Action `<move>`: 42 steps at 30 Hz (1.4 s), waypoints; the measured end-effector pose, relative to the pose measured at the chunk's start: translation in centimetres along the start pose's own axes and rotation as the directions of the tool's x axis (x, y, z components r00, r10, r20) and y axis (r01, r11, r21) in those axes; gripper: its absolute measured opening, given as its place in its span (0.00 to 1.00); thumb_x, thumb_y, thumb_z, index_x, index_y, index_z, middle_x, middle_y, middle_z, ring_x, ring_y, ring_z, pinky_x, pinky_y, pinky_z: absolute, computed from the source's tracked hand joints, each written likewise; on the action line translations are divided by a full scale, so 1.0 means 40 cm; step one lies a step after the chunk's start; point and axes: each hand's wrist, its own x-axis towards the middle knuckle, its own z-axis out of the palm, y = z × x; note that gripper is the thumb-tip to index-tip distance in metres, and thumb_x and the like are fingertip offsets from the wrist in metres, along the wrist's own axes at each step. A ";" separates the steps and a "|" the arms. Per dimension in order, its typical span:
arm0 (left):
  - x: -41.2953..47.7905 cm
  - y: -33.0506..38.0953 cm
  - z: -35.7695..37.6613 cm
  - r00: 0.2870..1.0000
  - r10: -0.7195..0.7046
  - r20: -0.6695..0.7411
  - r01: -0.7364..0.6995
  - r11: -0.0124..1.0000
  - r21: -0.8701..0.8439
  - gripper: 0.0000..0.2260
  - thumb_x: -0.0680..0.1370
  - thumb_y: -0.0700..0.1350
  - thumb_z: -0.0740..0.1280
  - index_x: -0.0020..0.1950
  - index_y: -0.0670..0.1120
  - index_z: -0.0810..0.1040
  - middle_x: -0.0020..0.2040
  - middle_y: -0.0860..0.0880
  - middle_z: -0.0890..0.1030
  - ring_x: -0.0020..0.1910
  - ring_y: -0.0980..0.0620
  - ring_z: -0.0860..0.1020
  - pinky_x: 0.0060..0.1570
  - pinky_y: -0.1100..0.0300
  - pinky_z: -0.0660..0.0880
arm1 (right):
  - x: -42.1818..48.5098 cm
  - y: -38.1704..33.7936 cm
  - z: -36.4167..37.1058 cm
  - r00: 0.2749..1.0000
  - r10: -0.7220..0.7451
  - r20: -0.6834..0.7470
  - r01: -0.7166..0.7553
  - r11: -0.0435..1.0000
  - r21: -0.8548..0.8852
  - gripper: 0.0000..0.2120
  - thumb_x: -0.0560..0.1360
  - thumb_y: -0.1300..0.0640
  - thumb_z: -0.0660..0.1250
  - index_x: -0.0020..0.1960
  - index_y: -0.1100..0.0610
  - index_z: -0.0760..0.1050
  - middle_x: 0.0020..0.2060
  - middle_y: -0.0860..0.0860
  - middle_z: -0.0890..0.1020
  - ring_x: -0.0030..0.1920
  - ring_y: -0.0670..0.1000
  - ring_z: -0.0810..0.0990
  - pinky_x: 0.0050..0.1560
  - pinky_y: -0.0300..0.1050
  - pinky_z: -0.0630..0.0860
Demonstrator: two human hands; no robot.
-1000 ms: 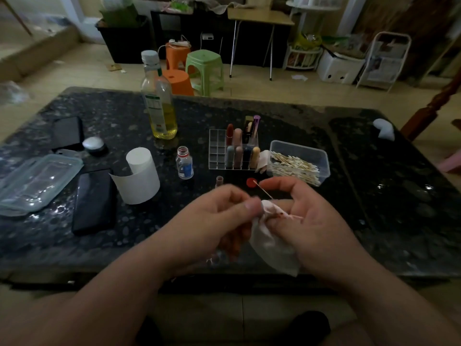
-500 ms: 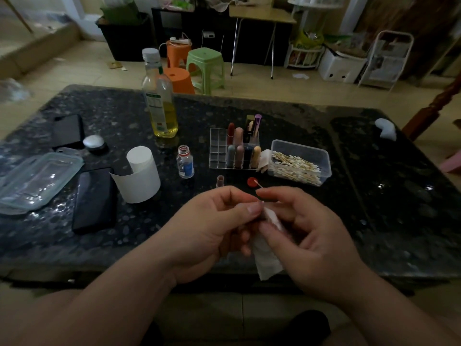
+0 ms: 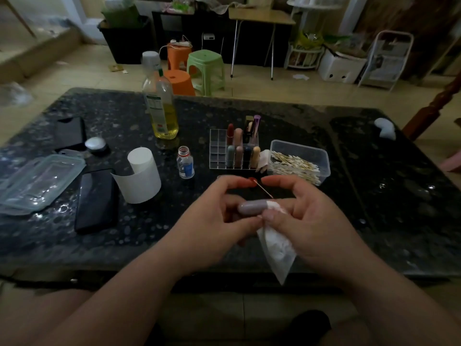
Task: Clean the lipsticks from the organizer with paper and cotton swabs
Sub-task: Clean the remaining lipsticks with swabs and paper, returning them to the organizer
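A greyish-lilac lipstick tube [image 3: 252, 208] lies sideways between my hands over the table's near edge. My left hand [image 3: 214, 221] grips its left end. My right hand [image 3: 306, 221] pinches a white piece of paper [image 3: 275, 243] wrapped round the tube's right end; the rest of the paper hangs down. A cotton swab [image 3: 265, 190] lies on the table just behind my fingers. The clear organizer [image 3: 219, 151] stands beyond, with several lipsticks in its right-hand cells. A clear box of cotton swabs [image 3: 298, 162] sits to its right.
On the black stone table [image 3: 374, 196]: an oil bottle [image 3: 161, 103], a small open vial [image 3: 185, 166], a red cap [image 3: 252, 181], a paper roll [image 3: 142, 174], two phones [image 3: 96, 198], a clear lid [image 3: 37, 182], a round compact [image 3: 96, 143]. Stools stand beyond.
The lipstick tube has come into view between my hands. My fingers have spread and the paper now covers only its right end.
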 end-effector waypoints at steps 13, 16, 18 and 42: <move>-0.009 0.013 0.021 0.981 -0.190 -0.037 0.163 0.912 -0.376 0.10 0.83 0.47 0.64 0.44 0.47 0.81 0.32 0.48 0.74 0.26 0.52 0.71 0.24 0.59 0.71 | 0.005 0.015 0.022 0.997 0.039 0.066 -0.043 0.997 0.062 0.18 0.81 0.65 0.63 0.66 0.48 0.74 0.51 0.51 0.87 0.50 0.49 0.87 0.46 0.41 0.82; -0.022 0.000 0.007 0.985 0.139 -0.105 -0.118 0.975 0.188 0.07 0.81 0.47 0.66 0.50 0.60 0.78 0.43 0.59 0.82 0.39 0.59 0.81 0.36 0.67 0.77 | 0.003 0.016 0.002 0.936 0.206 0.287 -0.322 0.831 0.453 0.17 0.79 0.65 0.65 0.67 0.57 0.78 0.54 0.64 0.83 0.34 0.58 0.80 0.57 0.51 0.81; -0.024 0.002 0.001 0.974 0.221 -0.038 -0.196 0.921 0.337 0.11 0.82 0.47 0.66 0.54 0.65 0.74 0.50 0.69 0.79 0.49 0.66 0.79 0.44 0.72 0.75 | 0.005 0.025 -0.010 0.908 0.188 0.373 -0.371 0.775 0.511 0.18 0.78 0.63 0.65 0.68 0.59 0.78 0.65 0.75 0.72 0.43 0.66 0.64 0.74 0.60 0.66; -0.012 -0.032 0.004 0.927 0.367 -0.075 -0.321 0.882 0.344 0.09 0.78 0.53 0.67 0.58 0.61 0.77 0.51 0.62 0.81 0.47 0.60 0.82 0.43 0.68 0.78 | 0.012 -0.036 -0.003 0.927 0.289 0.238 -0.373 0.772 0.515 0.19 0.77 0.68 0.63 0.67 0.60 0.76 0.52 0.66 0.83 0.20 0.47 0.70 0.27 0.38 0.77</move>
